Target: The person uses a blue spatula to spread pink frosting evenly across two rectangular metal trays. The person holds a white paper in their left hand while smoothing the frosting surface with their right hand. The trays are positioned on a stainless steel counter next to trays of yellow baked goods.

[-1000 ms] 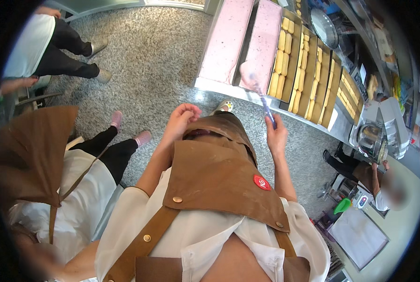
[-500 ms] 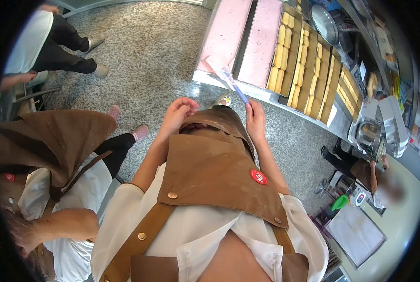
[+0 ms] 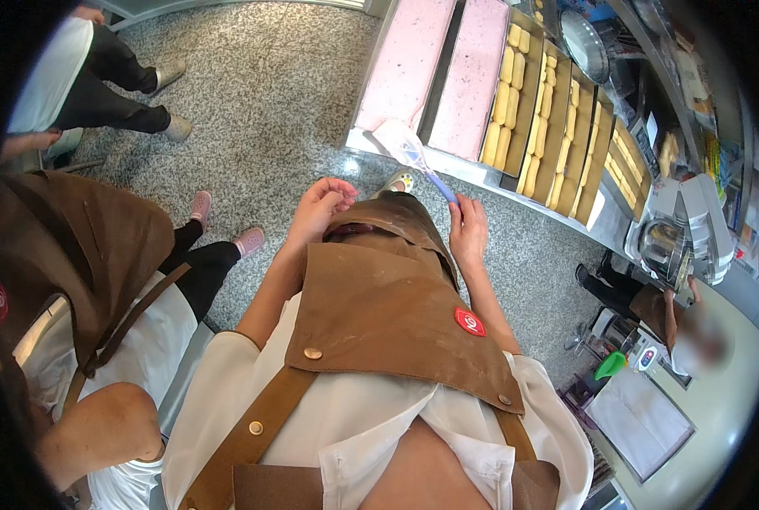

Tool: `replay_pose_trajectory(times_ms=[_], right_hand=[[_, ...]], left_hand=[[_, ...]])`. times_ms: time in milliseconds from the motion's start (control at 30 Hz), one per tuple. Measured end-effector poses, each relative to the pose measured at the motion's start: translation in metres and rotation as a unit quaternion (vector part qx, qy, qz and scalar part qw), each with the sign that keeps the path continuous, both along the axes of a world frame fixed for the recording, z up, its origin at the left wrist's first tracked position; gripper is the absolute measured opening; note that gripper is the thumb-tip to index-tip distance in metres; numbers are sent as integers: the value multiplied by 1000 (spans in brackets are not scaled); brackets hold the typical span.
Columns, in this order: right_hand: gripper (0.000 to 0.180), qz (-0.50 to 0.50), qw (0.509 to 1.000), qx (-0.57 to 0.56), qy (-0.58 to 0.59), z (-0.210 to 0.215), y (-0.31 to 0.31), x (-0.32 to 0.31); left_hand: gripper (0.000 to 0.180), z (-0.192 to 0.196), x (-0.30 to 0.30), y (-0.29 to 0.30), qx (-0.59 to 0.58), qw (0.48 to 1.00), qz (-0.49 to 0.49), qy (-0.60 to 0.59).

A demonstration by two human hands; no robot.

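Observation:
My right hand (image 3: 470, 228) grips the end of a blue-handled spatula (image 3: 435, 180) between thumb and fingers. The spatula's blade is coated in pink cream and lies over the near edge of a long tray of pink cream (image 3: 405, 64). Another long pink-filled tray (image 3: 471, 81) stands beside it, its surface dotted with dark bits. My left hand (image 3: 322, 206) is held in front of my brown apron (image 3: 379, 297), its fingers curled and nothing visible in them.
Right of the pink trays, long trays with yellow sponge fingers (image 3: 503, 93) line the metal table (image 3: 481, 174). Beyond them stand a round metal pan (image 3: 583, 42) and a metal bowl (image 3: 662, 242). Co-workers stand close at my left, at the upper left and at the far right.
My right hand has moved slightly nearer and to the right, drawing the spatula back toward the tray's near edge. The co-worker at my left has shifted leftward.

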State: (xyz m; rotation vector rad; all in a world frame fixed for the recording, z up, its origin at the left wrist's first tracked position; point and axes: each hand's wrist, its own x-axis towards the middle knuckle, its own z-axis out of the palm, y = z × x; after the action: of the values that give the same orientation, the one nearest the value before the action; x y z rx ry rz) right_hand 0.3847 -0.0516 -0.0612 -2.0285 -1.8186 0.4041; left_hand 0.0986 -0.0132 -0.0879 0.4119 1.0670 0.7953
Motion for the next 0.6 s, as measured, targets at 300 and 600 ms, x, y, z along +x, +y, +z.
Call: replay_pose_trajectory(times_ms=[300, 600], right_hand=[[15, -29, 999, 24, -6, 32, -29, 35], [17, -38, 998, -19, -43, 112, 37, 70]], left_hand=[[16, -3, -4, 2, 2, 1000, 7, -11], [16, 0, 4, 2, 24, 1000, 9, 4]])
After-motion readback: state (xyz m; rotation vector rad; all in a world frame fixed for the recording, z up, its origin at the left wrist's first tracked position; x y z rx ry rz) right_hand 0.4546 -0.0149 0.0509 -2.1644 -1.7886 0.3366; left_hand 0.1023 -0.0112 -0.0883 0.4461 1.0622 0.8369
